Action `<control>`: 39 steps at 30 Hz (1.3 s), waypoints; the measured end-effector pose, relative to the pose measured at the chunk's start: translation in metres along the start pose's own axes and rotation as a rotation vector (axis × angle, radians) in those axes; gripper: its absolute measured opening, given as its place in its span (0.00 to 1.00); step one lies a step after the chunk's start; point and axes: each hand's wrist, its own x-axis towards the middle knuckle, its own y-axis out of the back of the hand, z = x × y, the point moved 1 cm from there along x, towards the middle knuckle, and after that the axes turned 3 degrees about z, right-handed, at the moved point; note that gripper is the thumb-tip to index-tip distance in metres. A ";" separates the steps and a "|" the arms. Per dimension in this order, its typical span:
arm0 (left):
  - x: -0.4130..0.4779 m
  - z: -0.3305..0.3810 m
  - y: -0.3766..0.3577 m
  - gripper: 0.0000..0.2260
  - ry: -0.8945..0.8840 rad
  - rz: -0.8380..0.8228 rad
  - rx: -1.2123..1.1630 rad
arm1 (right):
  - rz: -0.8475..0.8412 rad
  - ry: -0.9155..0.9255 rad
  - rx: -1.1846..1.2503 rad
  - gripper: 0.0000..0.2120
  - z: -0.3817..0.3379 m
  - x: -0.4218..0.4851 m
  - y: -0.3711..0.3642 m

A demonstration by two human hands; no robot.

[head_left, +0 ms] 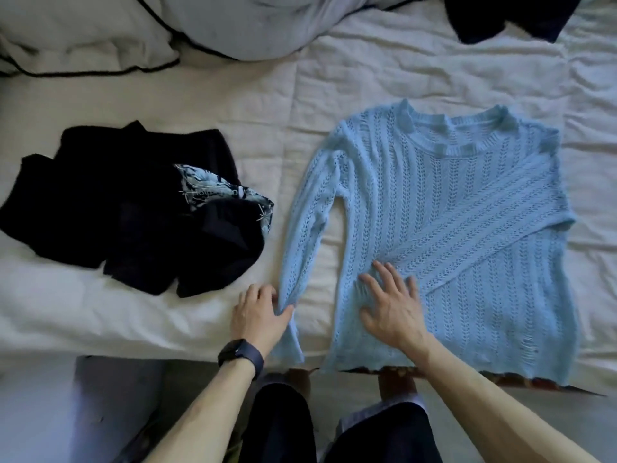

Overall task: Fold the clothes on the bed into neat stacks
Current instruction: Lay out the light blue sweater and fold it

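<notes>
Entry, one moment at the bed (160, 315):

- Light blue open-knit sweater (450, 228): one. I have it lying flat, front up, on the right half of the bed, neck away from me and hem at the near edge. Its right sleeve is folded slantwise across the chest. Its left sleeve (310, 208) runs down the outer side toward me.
- Left hand (258, 317): one, with a dark wristwatch (240, 357). Its fingers (283, 314) pinch the left sleeve near the cuff.
- Right hand (390, 305): one. It lies flat on the sweater's lower body, fingers (384, 275) spread and straight, pressing and holding nothing.
- Heap of dark clothes (117, 208): one, unfolded, well to the left. I cannot count the garments in it.
- Blue-and-white patterned cloth (227, 192): one, tucked in that heap.
- Dark garment (510, 18): one, at the far right edge.
- Pillows (83, 31): two, at the far left.
- Neat stacks: none that I can see.

Risks, as I judge them:
- The loose knit may catch on a fingertip and pull a thread.
- If I lift the sleeve with too little weight under the flat hand, the body may drag and the crossed sleeve may slip off.
- The hem sits at the bed's edge, so a tug toward me may send it over.
</notes>
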 end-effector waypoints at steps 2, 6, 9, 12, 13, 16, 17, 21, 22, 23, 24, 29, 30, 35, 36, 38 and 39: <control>0.004 -0.003 0.013 0.11 -0.020 -0.168 -0.059 | 0.026 -0.108 0.073 0.26 -0.029 0.004 0.018; 0.008 0.003 0.042 0.14 0.083 -0.276 -0.531 | 0.069 -0.350 0.736 0.23 -0.080 0.035 0.051; 0.013 0.006 0.077 0.14 0.064 -0.283 -0.680 | -0.115 -0.558 1.385 0.24 -0.112 0.077 0.080; 0.023 -0.001 0.124 0.14 0.008 -0.227 -0.570 | -0.218 -0.594 1.780 0.13 -0.128 0.117 0.104; 0.029 -0.006 0.144 0.14 -0.001 -0.196 -0.545 | -0.238 -0.622 1.878 0.10 -0.133 0.129 0.110; 0.051 -0.022 0.213 0.15 -0.014 -0.104 -0.534 | -0.268 -0.756 2.105 0.05 -0.153 0.155 0.128; 0.060 -0.026 0.238 0.16 -0.030 -0.074 -0.525 | -0.289 -0.777 2.192 0.06 -0.159 0.162 0.135; 0.092 -0.034 0.323 0.15 -0.131 0.088 -0.373 | -0.418 -0.743 2.542 0.12 -0.176 0.184 0.156; 0.101 -0.036 0.338 0.14 -0.147 0.135 -0.345 | -0.459 -0.698 2.552 0.13 -0.181 0.188 0.156; 0.112 -0.040 0.349 0.13 -0.155 0.180 -0.324 | -0.491 -0.662 2.530 0.15 -0.187 0.193 0.154; 0.124 -0.045 0.355 0.11 -0.145 0.210 -0.300 | -0.513 -0.652 2.493 0.15 -0.194 0.197 0.150; 0.187 -0.098 0.326 0.04 0.113 0.006 0.057 | -0.325 -0.902 2.434 0.09 -0.208 0.193 0.112; 0.193 -0.108 0.313 0.04 0.150 -0.058 0.109 | -0.298 -0.917 2.411 0.07 -0.207 0.190 0.103; 0.203 -0.126 0.261 0.15 0.094 -0.164 0.238 | -0.249 -0.914 2.320 0.08 -0.215 0.179 0.089; 0.201 -0.126 0.254 0.17 0.065 -0.153 0.232 | -0.232 -0.900 2.331 0.10 -0.219 0.179 0.093; 0.199 -0.123 0.248 0.22 0.011 -0.071 0.188 | -0.188 -0.873 2.376 0.13 -0.230 0.184 0.103; 0.199 -0.120 0.247 0.24 -0.017 -0.017 0.142 | -0.169 -0.859 2.413 0.15 -0.236 0.187 0.108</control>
